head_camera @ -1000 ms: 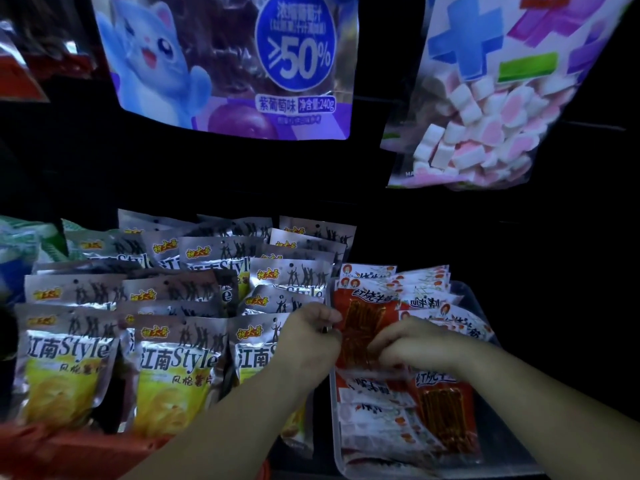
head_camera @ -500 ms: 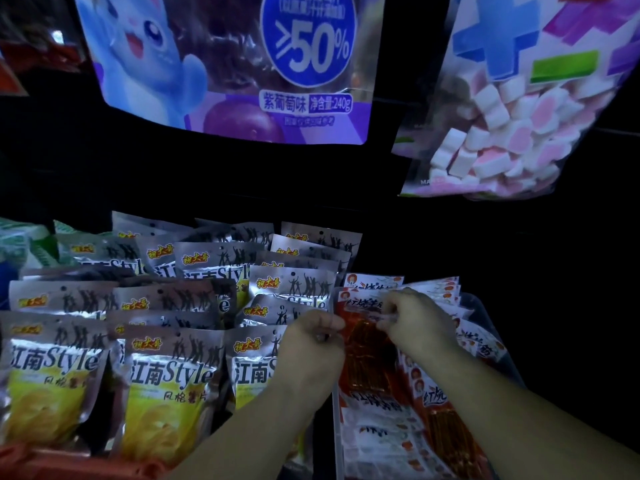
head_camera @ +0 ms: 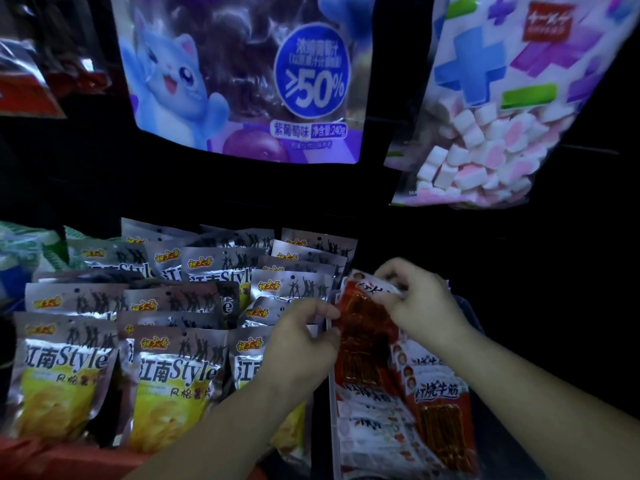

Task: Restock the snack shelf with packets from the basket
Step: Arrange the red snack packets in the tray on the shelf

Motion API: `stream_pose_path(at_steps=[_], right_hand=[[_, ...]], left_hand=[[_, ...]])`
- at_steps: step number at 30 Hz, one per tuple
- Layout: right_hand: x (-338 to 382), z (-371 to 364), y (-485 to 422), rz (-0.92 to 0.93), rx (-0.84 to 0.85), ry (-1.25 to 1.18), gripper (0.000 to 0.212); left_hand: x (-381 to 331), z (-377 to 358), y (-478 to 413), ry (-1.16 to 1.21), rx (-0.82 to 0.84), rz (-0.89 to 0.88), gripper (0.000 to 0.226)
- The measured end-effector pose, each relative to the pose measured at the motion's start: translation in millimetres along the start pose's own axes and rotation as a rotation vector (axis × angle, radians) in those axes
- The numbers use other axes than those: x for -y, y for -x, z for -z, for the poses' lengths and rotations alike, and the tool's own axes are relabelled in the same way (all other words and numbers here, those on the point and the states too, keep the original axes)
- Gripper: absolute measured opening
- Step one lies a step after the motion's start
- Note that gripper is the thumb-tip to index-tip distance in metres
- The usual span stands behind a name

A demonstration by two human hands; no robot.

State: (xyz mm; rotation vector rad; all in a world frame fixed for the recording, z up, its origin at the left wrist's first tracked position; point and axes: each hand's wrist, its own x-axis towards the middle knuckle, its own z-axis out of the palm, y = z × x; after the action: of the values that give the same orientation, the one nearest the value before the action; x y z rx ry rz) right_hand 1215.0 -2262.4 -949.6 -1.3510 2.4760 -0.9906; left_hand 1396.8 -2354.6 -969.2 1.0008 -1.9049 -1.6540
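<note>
Both hands meet on one red packet (head_camera: 363,327), low in the view at approx. 5 o'clock from centre. L hand (head_camera: 304,336), fingers curled, pinches the packet's left edge. R hand (head_camera: 420,299), at 1 o'clock from the L hand, curls over its white top strip. The packet is raised and tilted, lower end over a stack of red packets (head_camera: 436,410) of the same kind lying in a clear bin (head_camera: 331,427) at 5 o'clock. Just beside the bin's left wall, at 7–9 o'clock, stand silver chip packets (head_camera: 173,375) w/ yellow fronts, upright, overlapping, several rows deep. Further out at 9 o'clock are green packets (head_camera: 20,244), cut off by the frame edge. At 12 o'clock hangs a large purple bag (head_camera: 242,81) w/ a blue cartoon cat and ">50%" in a blue circle. At 2 o'clock hangs a clear bag (head_camera: 502,133) of pink & white marshmallows, printed w/ blue and purple plus signs. Bkgd is dark. A blurred red shape (head_camera: 52,459) sits at 7 o'clock; can't tell what it is.
</note>
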Motion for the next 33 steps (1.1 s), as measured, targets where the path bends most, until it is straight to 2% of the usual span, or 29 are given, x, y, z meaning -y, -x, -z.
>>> stream_pose_path(at_steps=[2, 6, 10, 12, 15, 17, 21, 24, 29, 33], right_hand=[[23, 20, 15, 0.006, 0.070, -0.131, 0.031], [53, 61, 44, 0.023, 0.149, -0.300, 0.037], [73, 81, 78, 0.000, -0.003, -0.292, 0.017], [83, 89, 93, -0.115, -0.004, -0.354, 0.015], [102, 97, 115, -0.331, 0.125, -0.573, 0.030], [119, 98, 132, -0.413, 0.104, -0.720, 0.033], [146, 94, 165, -0.418, -0.063, -0.721, 0.034], [154, 93, 172, -0.464, -0.112, -0.805, 0.034], [159, 83, 183, -0.340, -0.111, -0.655, 0.041], [155, 83, 184, -0.332, 0.011, -0.807, 0.047]], left_hand=[[-13, 4, 11, -0.060, 0.070, -0.124, 0.025], [-40, 8, 37, 0.068, 0.202, -0.142, 0.026], [-68, 13, 70, 0.155, 0.159, -0.103, 0.027], [-80, 17, 86, 0.192, 0.133, -0.087, 0.033], [-96, 23, 107, 0.255, 0.127, -0.079, 0.042], [-106, 27, 122, 0.251, 0.135, -0.084, 0.042], [-116, 41, 151, 0.265, 0.218, -0.042, 0.034], [-114, 52, 157, 0.366, 0.293, 0.060, 0.028], [-106, 60, 166, 0.283, 0.235, 0.009, 0.021], [-103, 61, 167, 0.281, 0.164, -0.027, 0.033]])
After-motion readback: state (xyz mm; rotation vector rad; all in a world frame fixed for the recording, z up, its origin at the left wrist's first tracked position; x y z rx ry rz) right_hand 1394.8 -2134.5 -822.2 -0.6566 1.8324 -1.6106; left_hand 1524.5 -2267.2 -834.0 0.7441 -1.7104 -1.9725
